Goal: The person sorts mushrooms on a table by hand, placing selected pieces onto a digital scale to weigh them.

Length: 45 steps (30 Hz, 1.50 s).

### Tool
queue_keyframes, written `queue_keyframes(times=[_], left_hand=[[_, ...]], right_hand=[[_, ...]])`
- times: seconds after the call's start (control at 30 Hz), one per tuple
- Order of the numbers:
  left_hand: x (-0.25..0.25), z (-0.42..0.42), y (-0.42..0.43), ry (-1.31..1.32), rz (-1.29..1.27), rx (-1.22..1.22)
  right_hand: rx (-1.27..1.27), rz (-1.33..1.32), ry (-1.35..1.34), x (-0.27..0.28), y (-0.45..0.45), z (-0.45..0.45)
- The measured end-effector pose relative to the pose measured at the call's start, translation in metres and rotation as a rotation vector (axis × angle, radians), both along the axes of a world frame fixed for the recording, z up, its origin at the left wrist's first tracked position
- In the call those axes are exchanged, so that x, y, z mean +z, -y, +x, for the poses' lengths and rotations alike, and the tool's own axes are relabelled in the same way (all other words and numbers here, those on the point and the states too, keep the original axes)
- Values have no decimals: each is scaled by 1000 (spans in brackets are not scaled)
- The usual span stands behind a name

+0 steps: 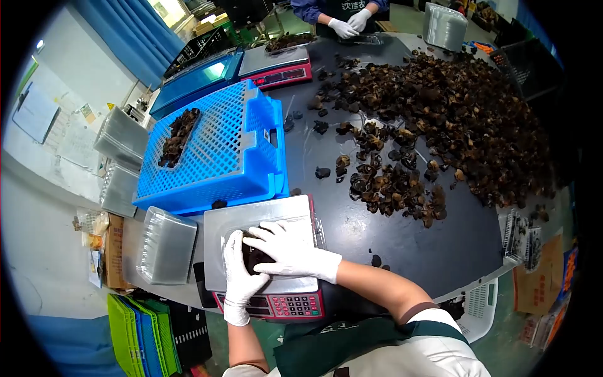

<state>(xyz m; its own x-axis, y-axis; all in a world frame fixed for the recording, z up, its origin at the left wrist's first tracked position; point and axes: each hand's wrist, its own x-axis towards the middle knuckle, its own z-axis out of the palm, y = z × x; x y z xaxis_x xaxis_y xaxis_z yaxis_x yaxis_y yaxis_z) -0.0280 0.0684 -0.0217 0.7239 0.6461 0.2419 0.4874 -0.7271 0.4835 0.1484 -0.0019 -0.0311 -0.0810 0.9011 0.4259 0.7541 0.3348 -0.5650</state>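
Fungus (pixel 252 257) — dark brown, clumped

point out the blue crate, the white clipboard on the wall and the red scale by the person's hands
blue crate (pixel 251 182), head view, its side wall
clipboard (pixel 36 116), head view, middle of its sheet
red scale (pixel 297 209), head view, its metal plate
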Motion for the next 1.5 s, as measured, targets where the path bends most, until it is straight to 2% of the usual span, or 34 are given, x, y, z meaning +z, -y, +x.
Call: queue_keyframes(times=[0.13, 0.17, 0.2, 0.27, 0.3, 0.33, 0.4, 0.47, 0.53, 0.63, 0.67, 0.73, 0.8, 0.87, 0.93, 0.97, 1.0, 1.07, 1.13, 1.2, 1.27, 1.33, 1.4, 1.47, 1.5], left_hand=[[4, -13, -2, 61, -91, -53], [6, -13, -2, 82, -129, -63], [8, -14, -1, 104, -169, -75], [8, -20, -1, 87, -160, -62], [8, -22, -1, 67, -147, -55], [9, -22, 1, 69, -153, -55], [17, -18, 4, -5, -47, -69], [25, -4, 9, -34, -27, -88], [26, 8, 12, -163, 77, -99], [1, 14, 3, -68, 86, -55], [-4, 11, 0, -24, 95, -59], [-2, 12, 2, -33, 106, -98], [-1, 13, 4, -32, 64, -108], [2, 16, 5, -29, 50, -124], [-1, 14, 4, 8, 43, -102], [-6, 10, 1, 41, -1, -103], [-5, 8, 1, 42, -1, -107], [-6, 5, 4, 123, -7, -57], [-6, 3, 11, 206, 127, 42], [-3, 4, 23, 330, 149, 107], [4, 18, 52, 539, 92, 115], [11, 27, 83, 463, 84, -118], [22, 52, 120, 314, -126, -408], [8, 85, 152, 104, -311, -509], [-8, 100, 163, 16, -280, -503]], right_hand=[[9, -4, -615, 17, 31, 34], [-141, -40, -649, 28, 56, 45], [-232, 47, -557, 16, 70, 59], [-397, -108, -586, 7, 113, 77], [-460, -142, -316, -3, 134, 86], [-513, -198, -158, -17, 154, 88], [-562, -515, 32, -24, 190, 78], [-550, -661, 3, -39, 208, 67], [-569, -572, -12, -64, 217, 66], [-648, -446, -157, -87, 217, 72], [-666, -441, -162, -80, 210, 74], [-638, -383, -467, -49, 188, 73], [-560, -219, -639, -9, 159, 59], [-357, -179, -663, 18, 134, 47], [-348, 113, -424, 19, 111, 38], [-310, -2, -488, 14, 106, 40], [-376, -47, -557, 7, 104, 43], [-540, -48, -389, -23, 112, 58], [-705, -172, -139, -72, 130, 67], [-636, -265, 202, -86, 164, 67], [-492, -401, 141, -78, 201, 58], [-440, -479, 217, -79, 248, 51], [-416, -687, 236, -66, 302, 54], [-386, -1251, 187, -40, 345, 61], [-370, -1371, 158, -32, 363, 67]])
